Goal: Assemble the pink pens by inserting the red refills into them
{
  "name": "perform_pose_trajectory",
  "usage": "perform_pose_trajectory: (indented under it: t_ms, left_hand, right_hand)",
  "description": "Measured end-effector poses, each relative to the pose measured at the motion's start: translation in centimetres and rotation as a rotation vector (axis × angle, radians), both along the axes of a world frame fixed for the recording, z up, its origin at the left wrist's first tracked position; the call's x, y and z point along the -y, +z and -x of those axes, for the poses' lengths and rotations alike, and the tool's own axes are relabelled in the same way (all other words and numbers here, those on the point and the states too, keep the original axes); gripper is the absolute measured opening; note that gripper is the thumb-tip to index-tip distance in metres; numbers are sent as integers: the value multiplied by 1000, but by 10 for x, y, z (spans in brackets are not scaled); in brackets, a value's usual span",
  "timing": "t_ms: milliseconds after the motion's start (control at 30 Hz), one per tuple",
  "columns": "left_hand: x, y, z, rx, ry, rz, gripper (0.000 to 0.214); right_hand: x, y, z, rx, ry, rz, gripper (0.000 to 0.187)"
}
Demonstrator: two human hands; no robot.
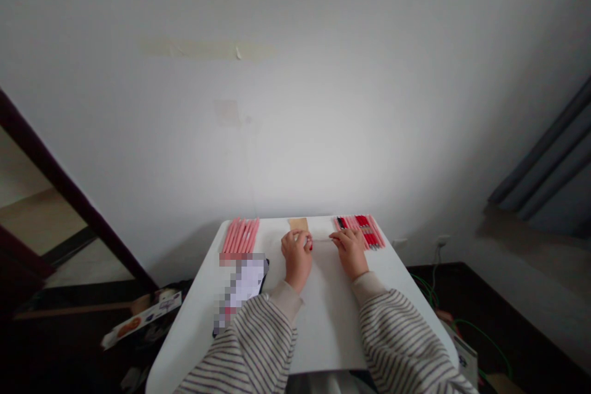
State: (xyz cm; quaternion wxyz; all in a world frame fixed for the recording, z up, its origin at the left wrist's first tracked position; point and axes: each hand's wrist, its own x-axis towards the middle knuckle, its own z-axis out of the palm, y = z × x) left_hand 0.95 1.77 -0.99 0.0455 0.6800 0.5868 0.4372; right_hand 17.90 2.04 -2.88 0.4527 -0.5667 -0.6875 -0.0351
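Both hands are over the far half of a white table (pixel 323 332). Between them runs a thin pale stick (pixel 322 240), roughly level, too fine to name for certain. My left hand (pixel 297 253) is closed round its left end, where a small red bit (pixel 311 247) shows by the fingers. With pinched fingertips, my right hand (pixel 349 250) grips the right end. Right beside that hand lies a row of pink, red and black pens (pixel 375 235), partly covered by it. A bundle of pink pen-like sticks (pixel 241 236) rests at the far left.
Behind my left hand is a small tan piece (pixel 298 223) at the table's far edge. A phone (pixel 249 283), partly blurred out, lies left of my left forearm. The wall (pixel 295 135) rises directly behind the table. Green cables (pixel 489 341) trail over the floor at right.
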Motion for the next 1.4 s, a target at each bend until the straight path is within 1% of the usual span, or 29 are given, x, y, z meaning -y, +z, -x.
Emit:
perform_pose_trajectory:
  t_ms: [200,400,467,600,700,833,967,1133,1200,1400]
  left_hand:
    - [-4,-5,1,-12,5,-20,17]
    - [-9,-11,1,-33,64,-57,21]
    - [-8,-10,0,-29,65,-52,19]
    - [-4,-6,0,-5,25,-29,11]
    - [-2,-3,0,0,6,-14,16]
    - [-5,-6,0,-8,-10,-22,22]
    - [-7,-10,0,-10,16,-39,18]
    - [-8,-13,0,-50,86,-49,24]
    - [-8,-13,0,-62,89,-54,25]
    - [-6,-7,0,-21,25,-62,12]
  right_hand:
    - [-1,0,-1,-1,-5,-6,23]
    - [-2,-2,-2,-5,1,-23,23]
    - [-2,-2,-1,-10,3,-19,23]
    - [-1,-1,0,-15,3,-14,22]
    - [-1,-1,0,-20,2,-17,22]
    - [-1,-1,0,-25,3,-23,23]
    - [-2,-1,-1,-24,1,-24,25]
    - [-1,0,0,-22,6,-31,25]
    - [0,1,0,-21,7,-33,25]
    - [-2,-1,-1,-17,15,-26,25]
